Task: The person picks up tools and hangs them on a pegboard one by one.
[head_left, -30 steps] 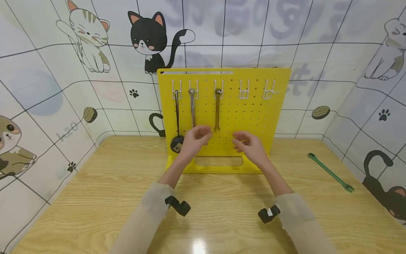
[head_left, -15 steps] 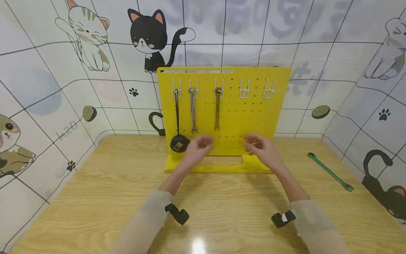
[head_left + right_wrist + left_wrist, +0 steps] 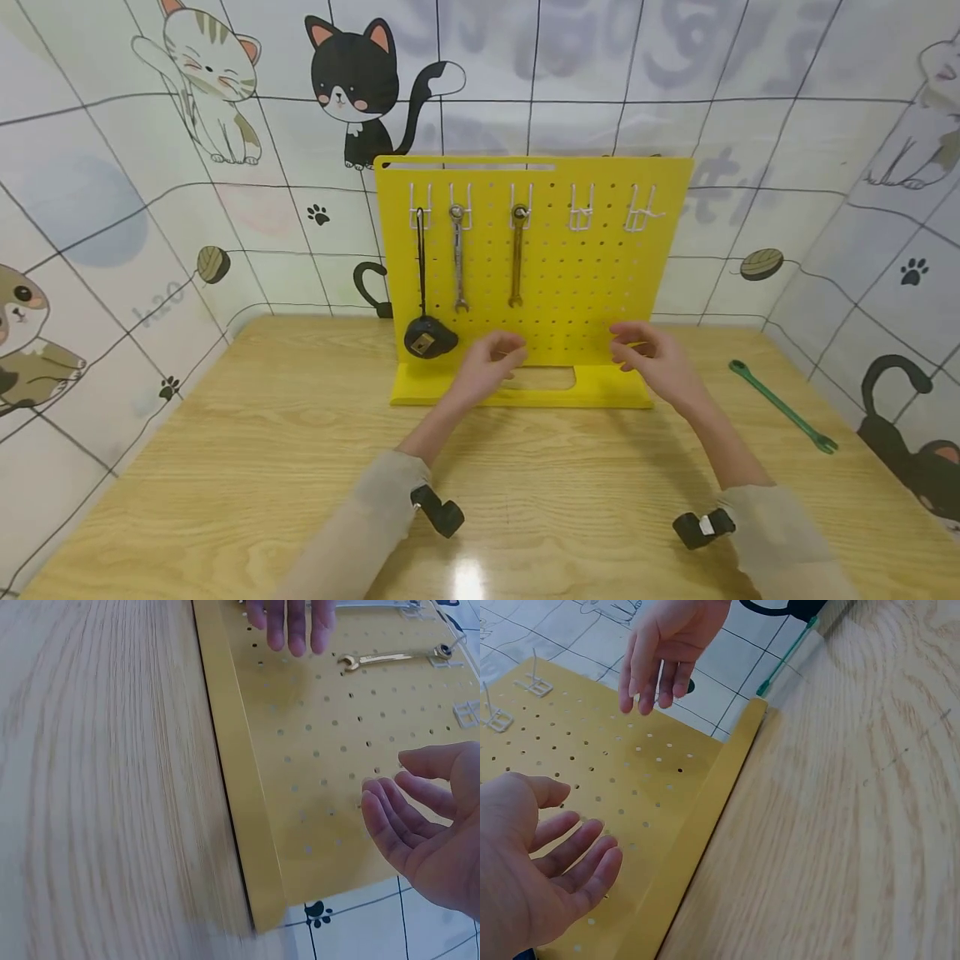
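Observation:
My left hand (image 3: pixel 487 367) hovers before the lower middle of a yellow pegboard (image 3: pixel 570 283), its fingers loosely bent around nothing. Farther right, my right hand (image 3: pixel 652 358) is held in front of the board's lower right corner, likewise holding nothing. On the board's white wire hooks hang a black tape measure (image 3: pixel 431 337) by its strap, a silver combination wrench (image 3: pixel 459 267) and a bronze-coloured combination wrench (image 3: pixel 517 262). In the right wrist view the bronze wrench (image 3: pixel 394 656) lies beyond the fingers of the right hand (image 3: pixel 427 817).
Two more white hooks, a middle-right hook (image 3: pixel 581 212) and a far-right hook (image 3: pixel 639 212), carry no tools. A green wrench (image 3: pixel 783 407) lies on the wooden table (image 3: pixel 510 500) at the right. Behind the board rises a wall covering (image 3: pixel 495 75) printed with cats.
My right hand has moved to the right and slightly down, away from the board's middle. My left hand has shifted down and right, uncovering the silver wrench's lower end and the tape measure.

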### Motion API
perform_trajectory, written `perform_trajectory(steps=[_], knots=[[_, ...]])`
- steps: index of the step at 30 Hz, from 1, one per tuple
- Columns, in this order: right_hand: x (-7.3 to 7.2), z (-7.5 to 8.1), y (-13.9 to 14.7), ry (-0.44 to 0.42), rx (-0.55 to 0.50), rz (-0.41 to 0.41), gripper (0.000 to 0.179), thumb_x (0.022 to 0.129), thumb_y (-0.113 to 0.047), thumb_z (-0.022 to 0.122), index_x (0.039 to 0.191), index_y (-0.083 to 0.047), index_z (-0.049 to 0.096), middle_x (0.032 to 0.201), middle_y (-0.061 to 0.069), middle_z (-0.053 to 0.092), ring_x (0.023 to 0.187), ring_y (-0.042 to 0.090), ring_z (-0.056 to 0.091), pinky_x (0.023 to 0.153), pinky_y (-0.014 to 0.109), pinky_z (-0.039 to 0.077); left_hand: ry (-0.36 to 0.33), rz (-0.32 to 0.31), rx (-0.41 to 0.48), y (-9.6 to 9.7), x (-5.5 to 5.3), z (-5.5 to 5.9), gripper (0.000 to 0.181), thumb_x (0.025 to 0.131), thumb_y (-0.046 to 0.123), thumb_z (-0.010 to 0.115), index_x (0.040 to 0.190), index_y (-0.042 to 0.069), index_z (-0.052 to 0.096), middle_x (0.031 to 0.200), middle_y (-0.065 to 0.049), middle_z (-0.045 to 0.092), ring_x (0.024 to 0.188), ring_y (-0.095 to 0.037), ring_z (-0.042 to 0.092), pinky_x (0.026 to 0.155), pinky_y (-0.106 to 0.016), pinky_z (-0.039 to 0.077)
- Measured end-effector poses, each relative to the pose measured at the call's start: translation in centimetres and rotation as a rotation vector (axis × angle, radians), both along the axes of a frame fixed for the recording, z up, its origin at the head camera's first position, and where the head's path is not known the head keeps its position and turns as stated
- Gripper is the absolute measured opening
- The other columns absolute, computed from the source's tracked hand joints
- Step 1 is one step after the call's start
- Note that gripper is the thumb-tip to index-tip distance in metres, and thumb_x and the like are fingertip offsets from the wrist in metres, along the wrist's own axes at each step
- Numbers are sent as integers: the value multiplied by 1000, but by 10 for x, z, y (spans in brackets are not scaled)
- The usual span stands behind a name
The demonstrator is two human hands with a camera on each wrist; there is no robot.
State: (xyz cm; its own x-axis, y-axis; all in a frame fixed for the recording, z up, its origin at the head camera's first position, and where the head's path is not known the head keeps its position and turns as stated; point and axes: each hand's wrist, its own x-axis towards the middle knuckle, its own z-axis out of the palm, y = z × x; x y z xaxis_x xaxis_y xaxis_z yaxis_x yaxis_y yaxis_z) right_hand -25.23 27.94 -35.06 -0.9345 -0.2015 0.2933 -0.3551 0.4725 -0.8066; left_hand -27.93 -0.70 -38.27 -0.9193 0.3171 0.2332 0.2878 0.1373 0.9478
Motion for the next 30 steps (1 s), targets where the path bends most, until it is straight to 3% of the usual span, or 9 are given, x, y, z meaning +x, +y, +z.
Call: perform_trajectory(steps=[6, 14, 18, 23, 30], knots=[[8, 1, 22, 4, 43, -46, 43, 105, -20, 58, 138, 7, 52, 119, 24, 61, 87, 4, 64, 76, 20, 56, -33, -42, 20, 11, 0, -6, 32, 103, 19, 62, 125, -3, 62, 115, -14, 65, 107, -37, 64, 85, -43, 59], [23, -3, 56, 19, 114, -159, 42, 103, -24, 61, 135, 4, 57, 119, 21, 64, 85, -1, 63, 74, 15, 53, -20, -108, 29, 24, 0, -13, 36, 104, 23, 60, 128, -3, 61, 115, -13, 65, 106, -36, 64, 85, -42, 59], [28, -6, 74, 27, 152, -192, 43, 103, -26, 61, 136, 2, 57, 114, 10, 66, 85, -4, 62, 74, 13, 51, -30, -135, 40, 29, 1, -14, 37, 104, 25, 60, 129, -2, 61, 117, -13, 65, 107, -38, 63, 87, -47, 58], [34, -8, 92, 30, 183, -232, 44, 103, -28, 61, 136, 1, 56, 107, -13, 62, 85, -8, 60, 72, 12, 49, -37, -141, 35, 35, 3, -16, 35, 104, 27, 60, 127, 1, 62, 117, -9, 66, 104, -31, 65, 85, -42, 59], [36, -11, 115, 63, 189, -250, 42, 102, -21, 62, 134, 5, 56, 104, -23, 60, 87, -12, 58, 69, 11, 49, -53, -156, 49, 44, 2, -21, 33, 104, 26, 59, 127, 2, 63, 117, -8, 67, 103, -28, 65, 86, -45, 58]])
